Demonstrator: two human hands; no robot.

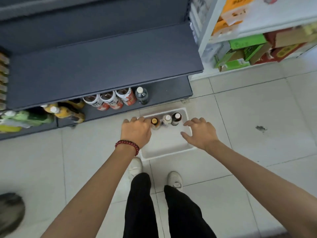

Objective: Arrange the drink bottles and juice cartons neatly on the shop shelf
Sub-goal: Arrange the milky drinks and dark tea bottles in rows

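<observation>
Forearms reach down over white tub on floor. Left hand loosely spread, empty, just beside orange-capped bottle. Right hand splayed, empty. White-capped bottle and dark bottle upright alongside, near bottom shelf. Bottles likely full, heavyish, smooth, rigid: grip around body below cap.

- a shop, of the small grocery sort.
- dark grey shelving rises in stepped tiers, as shop display units do.
- its bottom tier holds drink bottles in rows, matching labels side by side.
- a white rack at the right is stacked with green and orange boxes.
- the pale tiled floor bears a white tub holding three loose bottles, just before the shelving.
</observation>
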